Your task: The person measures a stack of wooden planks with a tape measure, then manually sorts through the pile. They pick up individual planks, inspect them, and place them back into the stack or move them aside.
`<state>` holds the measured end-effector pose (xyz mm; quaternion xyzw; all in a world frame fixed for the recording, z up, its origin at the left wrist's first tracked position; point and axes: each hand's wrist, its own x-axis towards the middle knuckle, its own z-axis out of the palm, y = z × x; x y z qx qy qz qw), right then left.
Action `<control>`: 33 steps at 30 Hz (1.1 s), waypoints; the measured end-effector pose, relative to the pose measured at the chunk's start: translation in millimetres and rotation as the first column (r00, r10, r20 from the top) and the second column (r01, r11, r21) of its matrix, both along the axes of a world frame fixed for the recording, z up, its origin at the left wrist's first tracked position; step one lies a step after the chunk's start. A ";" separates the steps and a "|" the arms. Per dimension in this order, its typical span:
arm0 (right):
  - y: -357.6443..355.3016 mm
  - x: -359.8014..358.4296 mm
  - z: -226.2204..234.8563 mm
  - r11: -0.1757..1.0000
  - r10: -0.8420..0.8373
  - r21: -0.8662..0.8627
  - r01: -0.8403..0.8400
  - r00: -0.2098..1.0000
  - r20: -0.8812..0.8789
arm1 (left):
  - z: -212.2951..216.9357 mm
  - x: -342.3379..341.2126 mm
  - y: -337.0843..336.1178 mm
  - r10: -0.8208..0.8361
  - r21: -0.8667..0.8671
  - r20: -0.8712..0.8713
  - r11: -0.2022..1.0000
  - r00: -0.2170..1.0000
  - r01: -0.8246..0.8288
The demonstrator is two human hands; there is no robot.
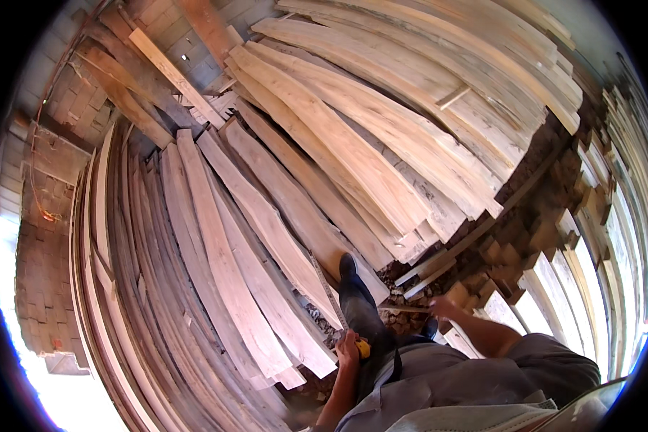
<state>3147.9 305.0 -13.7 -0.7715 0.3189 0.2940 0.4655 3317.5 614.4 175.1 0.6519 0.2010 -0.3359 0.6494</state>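
My left hand (346,350) is closed around a yellow tape measure (364,349), low and in front of my body. Its blade (327,287) runs out forward and to the left, over a long pale plank (275,223). To the right, my right hand (448,307) is closed at the end of a thin wooden strip (405,309), which points left toward my leg. The fingers there are small and partly hidden. My dark boot (348,265) rests on a wide board (295,209) beside the blade.
A higher stack of pale planks (381,129) lies ahead and to the right. Darker boards (158,288) stand in rows at left. Cut timber ends (547,284) crowd the right side. Rubble (417,299) covers the ground between the stacks. A brick wall (47,281) bounds the far left.
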 end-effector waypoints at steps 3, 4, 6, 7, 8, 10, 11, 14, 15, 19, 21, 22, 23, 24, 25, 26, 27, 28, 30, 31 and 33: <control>-57.9 -24.2 -26.9 0.982 -0.087 -0.136 0.128 0.958 0.273 | -38.7 -8.8 18.3 -0.060 -0.013 0.143 0.998 0.988 0.062; -102.1 -74.6 -51.6 0.925 -0.344 -0.101 0.366 0.920 0.187 | -33.2 -12.5 -5.9 -0.128 -0.093 0.156 0.985 0.980 0.143; -77.1 -41.4 -6.5 0.829 -0.558 0.123 0.546 0.793 0.244 | -19.3 -16.3 5.0 -0.062 -0.023 0.165 0.998 0.984 0.067; -74.8 -32.0 22.3 0.794 -0.608 0.150 0.589 0.772 0.185 | -15.8 -18.6 6.9 -0.022 0.019 0.140 1.000 0.990 0.020; -72.4 -22.2 53.0 0.754 -0.656 0.169 0.635 0.745 0.126 | -16.4 -20.9 12.3 -0.020 0.048 0.124 0.999 0.992 0.014; -59.0 -40.1 69.0 0.700 -0.709 0.046 0.713 0.686 0.163 | -17.1 -24.6 12.7 -0.050 0.077 0.094 0.996 0.994 0.043; -54.8 -48.5 72.3 0.693 -0.709 -0.019 0.721 0.686 0.166 | -16.2 -26.3 11.1 -0.062 0.092 0.098 0.994 0.993 0.053; -33.0 -104.2 49.6 0.712 -0.702 0.166 0.682 0.699 0.139 | 6.9 -26.6 -6.3 -0.092 0.133 0.051 0.987 0.994 0.085; -18.7 -116.0 41.1 0.677 -0.734 0.158 0.719 0.674 0.083 | 8.4 -25.3 -6.8 -0.087 0.130 0.032 0.988 0.996 0.082; 28.9 -120.6 50.2 0.619 -0.766 0.111 0.778 0.629 -0.136 | 15.9 -19.4 -8.9 -0.093 0.164 0.076 0.983 0.993 0.080; 31.5 -105.3 52.2 0.663 -0.697 0.125 0.738 0.669 -0.257 | 9.9 -10.6 -13.6 -0.130 0.169 0.139 0.980 0.982 0.106; 35.0 -100.9 55.2 0.636 -0.731 0.109 0.764 0.642 -0.231 | 3.3 -9.3 -12.3 -0.177 0.179 0.137 0.972 0.975 0.152; 31.1 -91.9 54.2 0.677 -0.698 0.105 0.728 0.681 -0.221 | -6.4 -4.3 -11.9 -0.222 0.182 0.146 0.964 0.964 0.194; 22.4 -95.7 37.4 0.809 -0.567 0.130 0.574 0.819 -0.090 | -16.8 2.1 -13.4 -0.269 0.180 0.159 0.954 0.950 0.240; 4.4 -113.0 4.5 0.909 -0.409 0.112 0.402 0.911 0.050 | -31.3 8.6 -15.5 -0.410 0.204 0.399 0.912 0.820 0.357; -10.5 -93.5 -1.1 0.887 -0.448 0.140 0.439 0.893 0.036 | -54.6 15.4 -7.2 -0.494 0.280 0.614 0.865 0.615 0.415; -25.5 -80.4 -6.1 0.857 -0.498 0.161 0.490 0.867 0.018 | -64.4 20.3 -7.4 -0.585 0.400 0.673 0.803 0.452 0.442; -43.3 -53.2 -5.7 0.836 -0.535 0.127 0.534 0.845 -0.031 | -72.4 25.0 -4.3 -0.646 0.518 0.708 0.749 0.283 0.414; -72.6 16.5 15.9 0.622 -0.783 0.031 0.782 0.622 0.005 | -68.4 24.4 -1.2 -0.715 0.589 0.600 0.698 0.359 0.408; -91.0 48.6 18.3 0.622 -0.779 -0.010 0.783 0.621 0.090 | -60.9 27.0 -1.4 -0.676 0.515 0.567 0.736 0.470 0.439; -139.9 88.1 -1.6 0.639 -0.717 -0.083 0.765 0.631 0.295 | -38.5 42.2 -6.8 -0.629 0.409 0.546 0.777 0.554 0.478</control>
